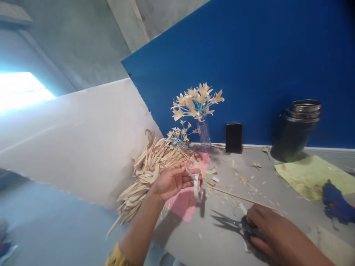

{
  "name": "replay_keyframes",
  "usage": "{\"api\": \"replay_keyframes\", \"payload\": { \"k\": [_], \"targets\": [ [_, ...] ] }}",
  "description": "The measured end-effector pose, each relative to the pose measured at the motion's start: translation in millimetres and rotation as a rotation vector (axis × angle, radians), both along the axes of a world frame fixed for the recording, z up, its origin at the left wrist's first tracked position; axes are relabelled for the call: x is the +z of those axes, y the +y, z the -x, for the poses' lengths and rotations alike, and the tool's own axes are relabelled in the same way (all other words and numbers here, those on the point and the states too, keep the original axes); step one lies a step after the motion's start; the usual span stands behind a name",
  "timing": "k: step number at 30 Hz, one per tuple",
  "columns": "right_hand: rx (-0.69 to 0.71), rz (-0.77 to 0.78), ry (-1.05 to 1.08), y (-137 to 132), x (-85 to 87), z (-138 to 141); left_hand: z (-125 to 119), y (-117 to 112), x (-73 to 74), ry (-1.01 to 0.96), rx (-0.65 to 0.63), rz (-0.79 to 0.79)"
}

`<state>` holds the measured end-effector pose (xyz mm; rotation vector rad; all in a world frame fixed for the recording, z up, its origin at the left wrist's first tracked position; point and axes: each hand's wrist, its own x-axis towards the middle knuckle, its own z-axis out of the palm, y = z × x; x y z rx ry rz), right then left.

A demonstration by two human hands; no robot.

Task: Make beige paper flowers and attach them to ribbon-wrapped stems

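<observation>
My left hand (174, 180) is turned palm up, with a white curled strip (197, 187) held at its fingertips and looping down from them. Below it lies a sheet of pink paper (183, 207). A bundle of dried, husk-like strips (151, 162) lies just behind and left of that hand. My right hand (273, 231) grips black-handled scissors (231, 224) low over the table, their blades parted and pointing left. Beyond the scissors a thin stick (241, 197) runs slantwise, its right end by my right hand.
Pale handmade-looking flowers (194, 99) stand in a clear purplish vase (204, 135), beside a smaller bunch (179, 136). A phone (233, 138) leans against the blue board (249, 66). To the right are a dark flask (294, 133), yellow paper (316, 177) and a blue glue gun (337, 203). Scraps litter the table.
</observation>
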<state>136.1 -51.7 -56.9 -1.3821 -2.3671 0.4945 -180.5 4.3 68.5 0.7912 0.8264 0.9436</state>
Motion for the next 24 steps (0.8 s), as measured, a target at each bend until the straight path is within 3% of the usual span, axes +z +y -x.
{"api": "replay_keyframes", "payload": {
  "k": [5,11,16,20,24],
  "targets": [
    [0.078,0.208,0.069,-4.1,-2.1,6.0,-21.0,-12.7,-3.1,-0.022,-0.022,-0.014],
    [0.060,0.241,0.201,6.3,14.6,-4.2,-64.4,-29.9,-18.6,-0.076,0.013,0.003],
    [-0.007,0.000,0.515,-0.5,40.1,-4.4,-101.5,-43.9,-22.2,0.098,0.186,-0.075],
    [0.003,-0.218,0.619,-9.3,46.0,4.2,-125.3,-54.4,-19.9,0.262,0.164,-0.203],
    [-0.077,-0.285,0.667,-9.1,48.1,8.9,-137.3,-57.9,-20.9,0.295,0.120,-0.235]
  ]
}}
